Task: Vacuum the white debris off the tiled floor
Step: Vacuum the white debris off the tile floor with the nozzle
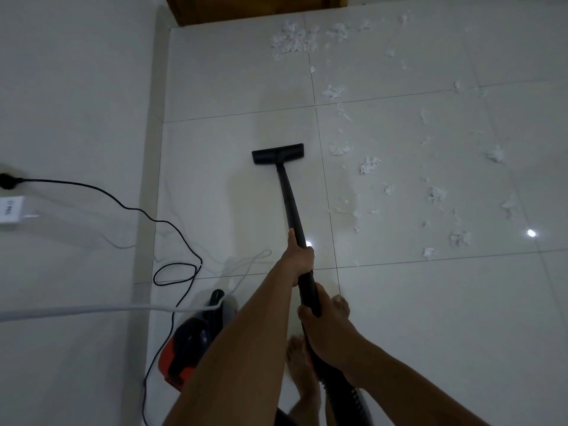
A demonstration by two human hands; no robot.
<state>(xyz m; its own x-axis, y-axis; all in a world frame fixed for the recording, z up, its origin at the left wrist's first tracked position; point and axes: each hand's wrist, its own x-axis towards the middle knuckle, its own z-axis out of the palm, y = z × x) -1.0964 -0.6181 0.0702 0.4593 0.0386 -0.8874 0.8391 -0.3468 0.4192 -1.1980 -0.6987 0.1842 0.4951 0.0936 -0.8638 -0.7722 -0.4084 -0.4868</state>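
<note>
A black vacuum wand [292, 204] runs from my hands down to a flat black floor nozzle [278, 153] resting on the white tiled floor [399, 302]. My left hand [298, 256] grips the wand higher along the tube. My right hand [325, 321] grips it lower, near the ribbed hose. White debris [368, 165] lies in scattered clumps to the right of the nozzle, with a denser patch [290, 40] far ahead by the brown door base. The nozzle sits on bare tile, left of the nearest clumps.
The red and black vacuum body [190, 342] stands at my left. Its black cord [172, 272] loops over the floor to a plug [7, 181] on the white wall at left. A white cable [92, 310] crosses in front. My bare feet [302, 367] are below the wand.
</note>
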